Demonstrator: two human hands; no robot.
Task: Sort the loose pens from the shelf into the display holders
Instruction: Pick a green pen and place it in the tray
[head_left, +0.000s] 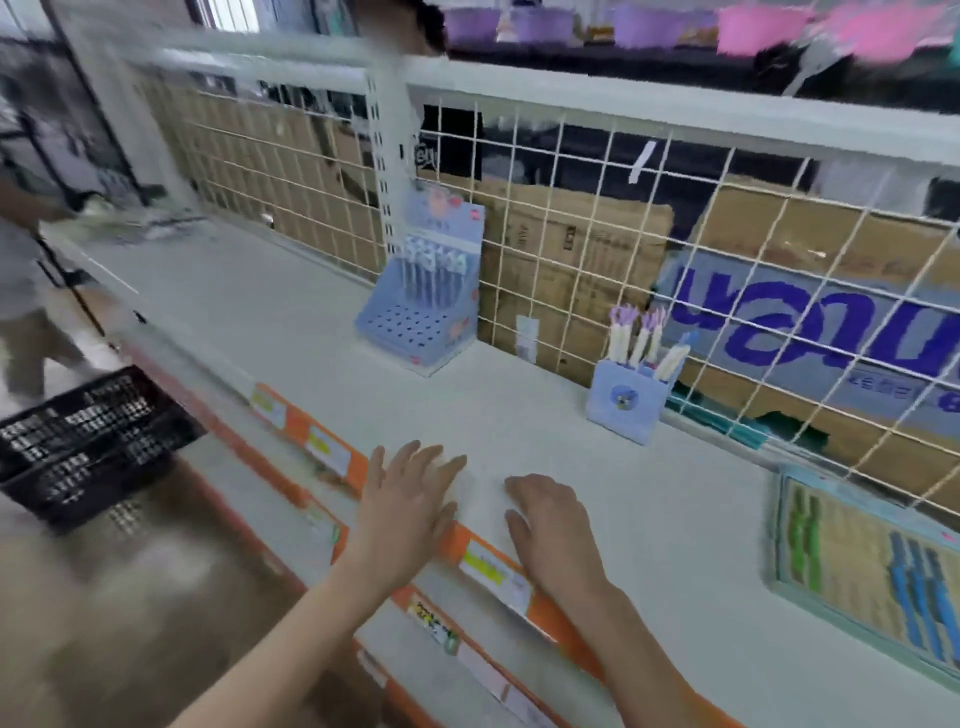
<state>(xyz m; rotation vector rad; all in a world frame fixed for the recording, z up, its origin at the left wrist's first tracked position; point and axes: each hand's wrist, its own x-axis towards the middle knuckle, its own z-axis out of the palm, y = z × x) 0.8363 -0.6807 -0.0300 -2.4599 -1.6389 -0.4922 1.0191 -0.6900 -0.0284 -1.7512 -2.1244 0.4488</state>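
Both hands, left and right, lie flat and empty on the shelf edge; pens stand in holders beyond them, no loose ones visible, so sorting looks nearly done.

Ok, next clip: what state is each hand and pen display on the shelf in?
left hand: open, flat on the shelf edge, holding nothing
right hand: open, resting on the shelf, holding nothing
stepped blue holder: upright, pens in back rows, front holes empty
small blue box: upright, few pens inside
flat tray: green and blue pens lying inside
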